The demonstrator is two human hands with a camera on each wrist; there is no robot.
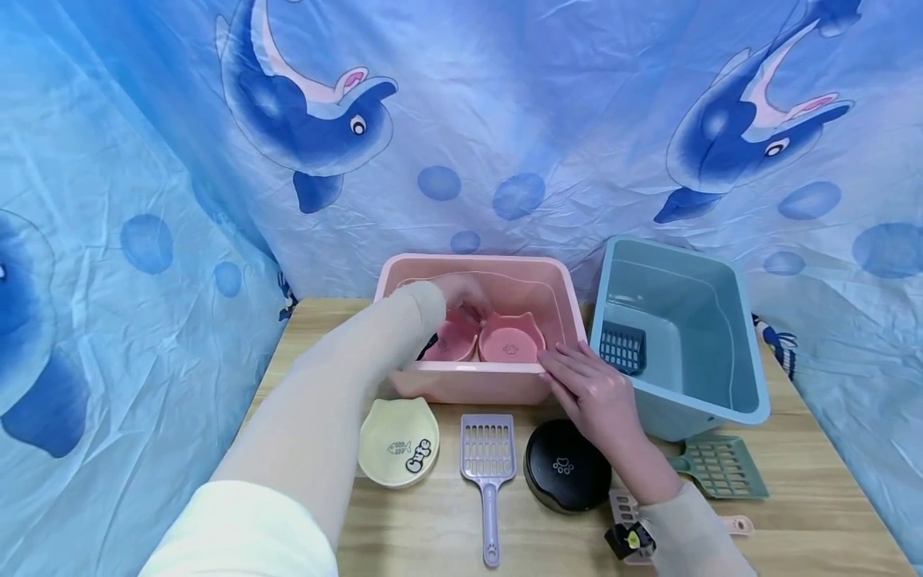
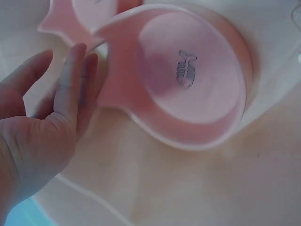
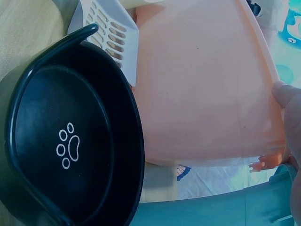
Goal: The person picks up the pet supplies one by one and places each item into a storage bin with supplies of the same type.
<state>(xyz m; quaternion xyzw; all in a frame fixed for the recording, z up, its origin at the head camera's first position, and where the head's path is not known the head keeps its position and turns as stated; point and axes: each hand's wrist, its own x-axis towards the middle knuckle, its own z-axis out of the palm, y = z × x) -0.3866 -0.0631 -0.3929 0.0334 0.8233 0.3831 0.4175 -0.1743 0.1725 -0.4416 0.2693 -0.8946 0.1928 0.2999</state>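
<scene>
My left hand [image 1: 465, 292] reaches down inside the pink bin [image 1: 461, 388], behind two pink cat-eared bowls. Its loosely extended fingers [image 2: 70, 89] lie beside the ears of a bowl with a fishbone print [image 2: 211, 70], and nothing is between thumb and fingers in the left wrist view. The second pink bowl [image 1: 512, 340], with a paw print, sits to the right in the bin. My right hand [image 1: 593, 394] rests on the bin's front right corner, fingers along the rim; at the right wrist view's edge one fingertip [image 3: 281, 92] touches that rim.
A blue-grey bin [image 1: 692, 409] with a dark scoop [image 1: 623, 347] inside stands at right. In front are a cream bowl [image 1: 389, 429], a lilac scoop [image 1: 489, 481] and a black bowl [image 1: 562, 489]. A green scoop [image 1: 724, 465] and pink scoop [image 1: 739, 526] lie near my right forearm.
</scene>
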